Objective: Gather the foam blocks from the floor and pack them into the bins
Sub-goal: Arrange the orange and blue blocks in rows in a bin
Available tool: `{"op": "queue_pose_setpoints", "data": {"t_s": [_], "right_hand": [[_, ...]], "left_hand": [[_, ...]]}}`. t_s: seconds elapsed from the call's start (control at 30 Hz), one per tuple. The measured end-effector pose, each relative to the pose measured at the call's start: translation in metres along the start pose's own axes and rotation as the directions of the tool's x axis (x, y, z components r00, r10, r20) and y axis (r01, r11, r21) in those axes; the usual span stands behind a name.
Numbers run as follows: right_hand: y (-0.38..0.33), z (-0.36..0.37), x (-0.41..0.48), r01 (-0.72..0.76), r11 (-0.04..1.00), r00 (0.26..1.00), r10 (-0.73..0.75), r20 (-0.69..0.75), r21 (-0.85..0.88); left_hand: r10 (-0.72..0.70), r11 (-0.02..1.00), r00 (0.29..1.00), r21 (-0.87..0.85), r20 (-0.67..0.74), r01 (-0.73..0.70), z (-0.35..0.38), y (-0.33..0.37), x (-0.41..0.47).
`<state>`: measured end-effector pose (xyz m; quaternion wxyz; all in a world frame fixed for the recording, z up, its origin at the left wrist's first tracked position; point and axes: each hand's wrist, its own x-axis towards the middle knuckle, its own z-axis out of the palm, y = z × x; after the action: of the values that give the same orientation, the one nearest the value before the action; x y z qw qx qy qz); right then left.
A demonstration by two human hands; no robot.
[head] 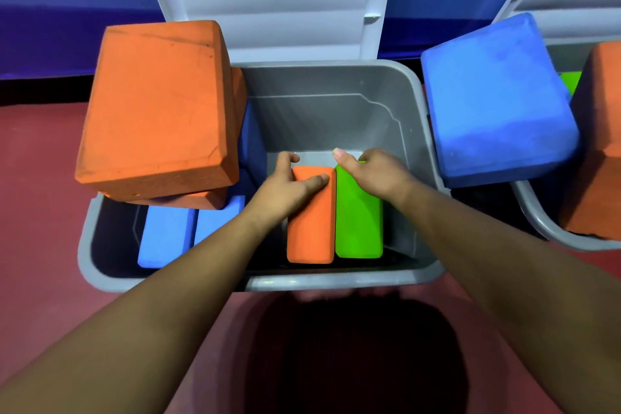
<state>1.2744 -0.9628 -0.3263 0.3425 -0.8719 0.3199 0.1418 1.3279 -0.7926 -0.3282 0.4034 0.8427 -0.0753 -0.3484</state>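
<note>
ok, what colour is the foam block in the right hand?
Green: right hand grips the green foam block beside the orange foam block; head view.

An orange block point(311, 228) and a green block point(358, 222) stand on edge, touching, in the open grey middle bin point(336, 281). The left bin point(85, 245) holds blue blocks point(166, 235) under large orange blocks point(154, 104).

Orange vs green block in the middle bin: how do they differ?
Colour: orange block versus green block. The left hand grips the orange block, the right hand the green block. Green block is nearer the right wall of the bin. Both sit inside, side by side, touching.
</note>
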Motion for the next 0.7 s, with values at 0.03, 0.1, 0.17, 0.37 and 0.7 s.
{"op": "queue_pose_setpoints", "data": {"t_s": [0.03, 0.1, 0.17, 0.37, 0.7], "right_hand": [[0.001, -0.003, 0.000, 0.013, 0.999, 1.000, -0.013, 0.007, 0.044], [0.006, -0.007, -0.003, 0.008, 0.979, 0.999, -0.018, 0.049, 0.203], [0.011, -0.004, -0.010, -0.058, 0.911, 0.989, -0.004, 0.149, 0.407], [0.027, 0.023, -0.025, -0.011, 0.836, 0.993, -0.054, 0.102, 0.549], [0.011, 0.040, -0.039, -0.071, 0.922, 0.974, -0.018, 0.227, 0.380]], "left_hand": [[0.003, 0.998, 1.000, -0.068, 0.007, -0.002, -0.001, -0.004, -0.001], [-0.007, 0.990, 1.000, -0.139, -0.010, 0.006, 0.000, -0.012, -0.005], [-0.029, 0.982, 0.998, -0.187, -0.055, 0.018, 0.002, -0.018, -0.009], [-0.045, 0.991, 0.996, -0.131, -0.075, 0.035, 0.002, -0.015, -0.017], [-0.115, 0.905, 0.990, 0.402, -0.085, 0.139, -0.022, -0.018, -0.045]]}}
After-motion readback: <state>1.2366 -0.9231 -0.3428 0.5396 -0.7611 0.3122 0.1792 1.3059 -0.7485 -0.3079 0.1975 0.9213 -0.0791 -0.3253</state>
